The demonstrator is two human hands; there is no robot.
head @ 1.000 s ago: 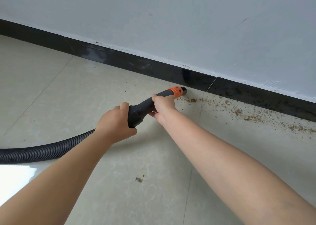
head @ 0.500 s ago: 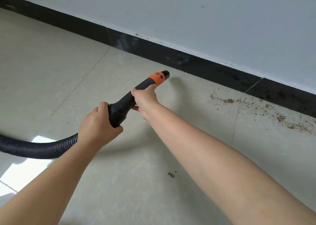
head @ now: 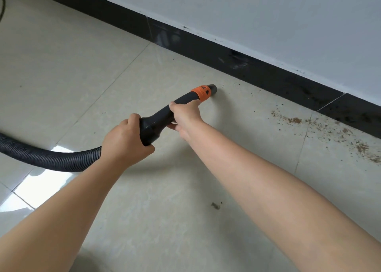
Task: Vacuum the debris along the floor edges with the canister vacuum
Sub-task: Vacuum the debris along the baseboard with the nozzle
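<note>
The black vacuum nozzle (head: 165, 114) with an orange collar (head: 201, 93) points at the floor a little short of the black skirting board (head: 226, 55). My left hand (head: 123, 141) grips the thick rear end of the nozzle, where the ribbed black hose (head: 47, 158) joins it. My right hand (head: 185, 117) holds the nozzle further forward, just behind the orange collar. Brown debris (head: 294, 120) lies along the skirting to the right of the nozzle tip, trailing on towards the right edge (head: 360, 148).
A small dark crumb (head: 215, 205) lies on the beige tiles between my forearms. The white wall (head: 268, 13) rises above the skirting. A thin dark cord (head: 2, 1) shows at the top left corner. Bright window glare sits on the tiles at lower left.
The nozzle has swung left, away from the debris it touched a second ago, and now sits on a cleaner stretch of floor. Both hands keep the same hold.
</note>
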